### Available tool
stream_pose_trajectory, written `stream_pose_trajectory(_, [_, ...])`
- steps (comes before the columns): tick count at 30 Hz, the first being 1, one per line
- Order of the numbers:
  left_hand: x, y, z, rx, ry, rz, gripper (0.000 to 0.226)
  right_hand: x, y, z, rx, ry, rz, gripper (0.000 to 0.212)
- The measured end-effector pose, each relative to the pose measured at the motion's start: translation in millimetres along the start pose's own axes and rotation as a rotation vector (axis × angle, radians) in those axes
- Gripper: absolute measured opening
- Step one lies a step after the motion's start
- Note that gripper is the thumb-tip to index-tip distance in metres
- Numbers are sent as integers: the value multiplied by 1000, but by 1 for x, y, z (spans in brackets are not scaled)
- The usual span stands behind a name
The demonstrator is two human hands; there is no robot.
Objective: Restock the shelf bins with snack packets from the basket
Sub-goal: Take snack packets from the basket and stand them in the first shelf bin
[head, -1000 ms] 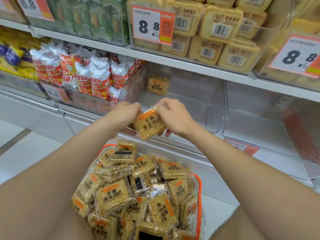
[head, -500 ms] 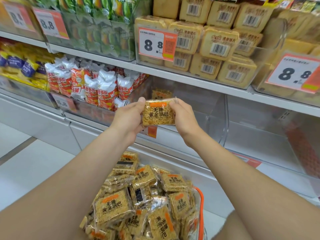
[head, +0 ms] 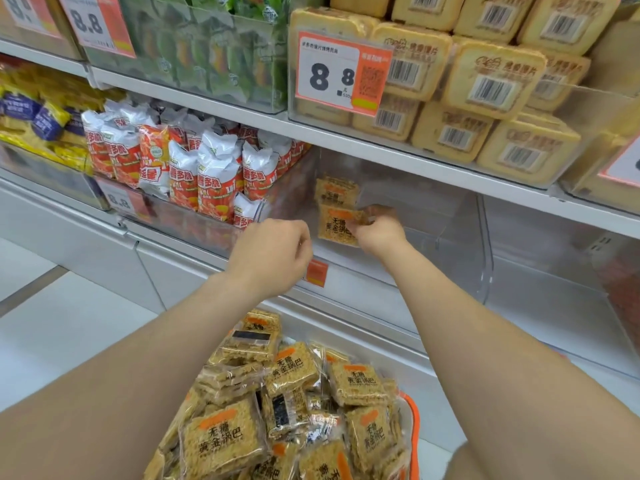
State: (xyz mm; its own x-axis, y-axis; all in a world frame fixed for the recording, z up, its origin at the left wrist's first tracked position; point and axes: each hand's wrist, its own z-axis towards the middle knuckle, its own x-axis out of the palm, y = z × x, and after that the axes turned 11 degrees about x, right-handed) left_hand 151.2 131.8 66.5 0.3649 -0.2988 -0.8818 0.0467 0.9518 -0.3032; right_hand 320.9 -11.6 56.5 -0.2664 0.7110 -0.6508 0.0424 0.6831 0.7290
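Observation:
My right hand [head: 379, 232] pinches a golden rice-crisp snack packet [head: 335, 227] by its right edge, inside the clear shelf bin [head: 460, 237] on the middle shelf. Behind it, at the bin's back wall, stands another packet of the same kind [head: 335, 191]. My left hand [head: 273, 252] hovers in front of the bin's front wall with fingers loosely curled and nothing in it. Below, the orange-rimmed basket [head: 412, 420] is heaped with several more such packets [head: 221, 441].
Left of the clear bin is a bin of red and white snack bags [head: 194, 171]. The upper shelf holds yellow boxed packs [head: 485, 88] behind an 8.8 price tag [head: 341, 74]. A second clear bin [head: 561, 278] lies to the right. White floor lies at left.
The packet held by both hands in front of the bin has gone into the bin. My left hand let go and stayed outside; my right hand carried it in.

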Motion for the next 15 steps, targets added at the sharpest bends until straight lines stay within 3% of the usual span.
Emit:
stream_pose_trajectory(8, [7, 7, 7, 68, 55, 22, 35, 25, 33, 53, 82, -187, -246, 42])
stream_pose_trajectory(12, [10, 8, 8, 62, 68, 2, 36, 31, 34, 62, 101, -270, -149, 35])
stream_pose_trajectory(15, [11, 9, 7, 64, 66, 16, 37, 40, 39, 60, 146, -360, -35, 55])
